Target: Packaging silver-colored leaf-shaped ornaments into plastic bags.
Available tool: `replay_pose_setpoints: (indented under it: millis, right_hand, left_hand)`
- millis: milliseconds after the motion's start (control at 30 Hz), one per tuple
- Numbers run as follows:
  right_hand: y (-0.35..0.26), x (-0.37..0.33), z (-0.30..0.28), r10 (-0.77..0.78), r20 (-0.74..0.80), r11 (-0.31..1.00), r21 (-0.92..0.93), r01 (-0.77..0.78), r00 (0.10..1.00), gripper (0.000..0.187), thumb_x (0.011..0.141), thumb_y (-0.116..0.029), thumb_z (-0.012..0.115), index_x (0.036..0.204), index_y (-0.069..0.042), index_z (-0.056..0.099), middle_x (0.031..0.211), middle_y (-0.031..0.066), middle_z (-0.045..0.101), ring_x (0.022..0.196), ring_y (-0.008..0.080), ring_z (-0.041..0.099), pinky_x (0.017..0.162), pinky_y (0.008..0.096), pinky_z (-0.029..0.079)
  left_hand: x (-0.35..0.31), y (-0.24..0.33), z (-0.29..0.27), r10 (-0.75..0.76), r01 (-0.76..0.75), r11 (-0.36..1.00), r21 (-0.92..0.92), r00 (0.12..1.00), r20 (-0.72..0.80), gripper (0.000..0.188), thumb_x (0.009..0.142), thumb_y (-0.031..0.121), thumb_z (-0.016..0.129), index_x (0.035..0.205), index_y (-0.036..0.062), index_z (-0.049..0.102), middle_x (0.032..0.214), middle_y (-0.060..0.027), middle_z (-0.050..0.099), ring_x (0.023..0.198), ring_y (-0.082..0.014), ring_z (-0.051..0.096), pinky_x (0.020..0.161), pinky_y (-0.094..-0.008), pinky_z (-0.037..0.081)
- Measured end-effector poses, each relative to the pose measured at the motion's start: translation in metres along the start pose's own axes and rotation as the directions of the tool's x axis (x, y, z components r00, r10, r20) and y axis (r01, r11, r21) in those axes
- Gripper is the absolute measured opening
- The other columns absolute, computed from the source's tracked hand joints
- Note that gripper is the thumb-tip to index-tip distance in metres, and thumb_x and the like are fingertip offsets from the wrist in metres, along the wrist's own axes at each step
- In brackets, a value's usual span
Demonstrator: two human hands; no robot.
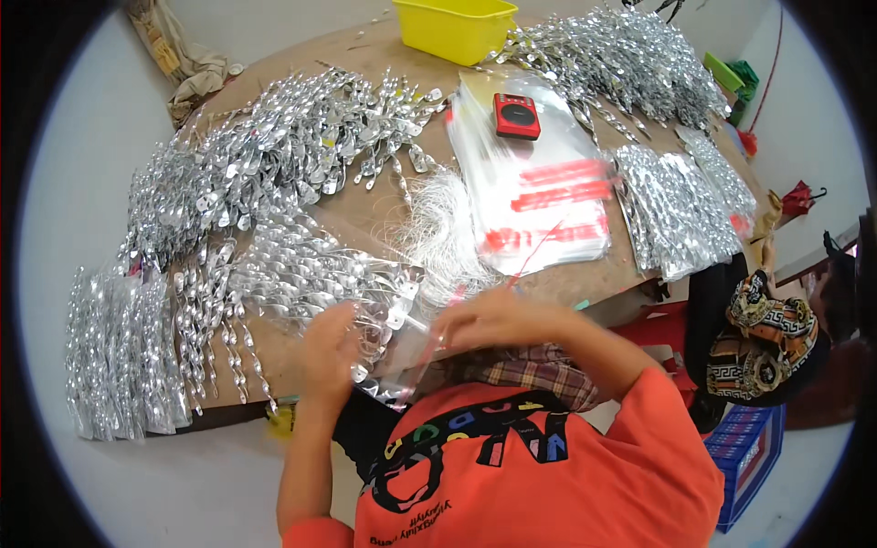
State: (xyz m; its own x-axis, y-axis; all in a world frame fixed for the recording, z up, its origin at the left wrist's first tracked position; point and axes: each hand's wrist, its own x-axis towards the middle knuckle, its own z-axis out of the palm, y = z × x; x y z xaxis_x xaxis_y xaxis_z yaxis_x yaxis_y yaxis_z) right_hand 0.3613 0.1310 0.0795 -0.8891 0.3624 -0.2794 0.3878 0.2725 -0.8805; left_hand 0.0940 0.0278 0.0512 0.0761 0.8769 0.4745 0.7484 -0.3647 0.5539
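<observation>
My left hand [326, 356] is raised at the near table edge, beside a fanned bunch of silver twisted spiral strips [315, 265]. Motion smears its fingers, so what they hold is not clear. Across from it my right hand [489, 320] reaches in with bent fingers, closed at the edge of a blurred clear plastic bag [416, 361] with a pinkish red band. That bag hangs between both hands, over the table's front edge. The silver strips' flat end tabs [402, 306] lie close to my hands. A tangle of thin white strings [443, 233] rests just beyond them.
A stack of clear bags with red bands [539, 215] bears a red radio [517, 116]. Silver strips are heaped left [274, 137] and far right [621, 55]. Bagged bundles lie left [123, 356] and right [676, 210]. A yellow bin [457, 27] stands at the back; a blue crate [744, 461] is lower right.
</observation>
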Motion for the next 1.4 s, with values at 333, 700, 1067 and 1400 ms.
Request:
replay_pose_setpoints:
  millis: [333,700,1067,1400]
  right_hand:
    - [0.142,0.029,-0.239,-0.091,-0.929,0.894,-0.235,-0.382,0.359,0.038,0.090,-0.030,0.059,0.121,-0.009,0.058,0.114,0.0158,0.061,0.102,0.0260,0.061,0.090,0.0352,0.046]
    - [0.194,0.080,-0.289,0.016,-0.967,0.712,-0.168,-0.681,0.255,0.053,0.091,-0.053,0.043,0.132,-0.021,0.050,0.124,0.0222,0.053,0.106,0.0409,0.057,0.087,0.0498,0.047]
    - [0.213,0.072,-0.295,-0.153,-0.841,0.550,-0.508,-0.663,0.518,0.043,0.092,-0.050,0.038,0.120,-0.021,0.053,0.117,0.0145,0.059,0.107,0.0361,0.058,0.088,0.0543,0.044]
    - [0.116,0.083,-0.177,-0.473,-0.666,0.738,-0.657,-0.154,0.576,0.037,0.093,-0.021,0.057,0.127,-0.007,0.055,0.121,0.0119,0.061,0.113,0.0245,0.056,0.093,0.0357,0.044]
  left_hand:
    - [-0.080,-0.059,0.015,-0.359,0.444,0.885,0.139,0.842,-0.403,0.017,0.094,0.012,0.053,0.098,-0.0017,0.063,0.080,-0.0109,0.062,0.070,-0.0189,0.059,0.066,-0.0297,0.047]
    - [-0.078,-0.062,0.022,-0.402,0.515,0.827,0.227,0.823,-0.402,0.015,0.092,0.013,0.056,0.098,0.0010,0.064,0.079,-0.0098,0.062,0.065,-0.0183,0.058,0.060,-0.0288,0.045]
    - [-0.091,-0.064,0.018,-0.380,0.513,0.820,0.254,0.820,-0.429,0.015,0.090,0.012,0.057,0.097,0.0010,0.066,0.083,-0.0114,0.066,0.069,-0.0211,0.063,0.063,-0.0303,0.049]
    - [-0.081,-0.062,0.022,-0.369,0.500,0.851,0.162,0.788,-0.493,0.013,0.089,0.012,0.060,0.096,0.0028,0.067,0.072,-0.0074,0.062,0.059,-0.0136,0.057,0.056,-0.0263,0.046]
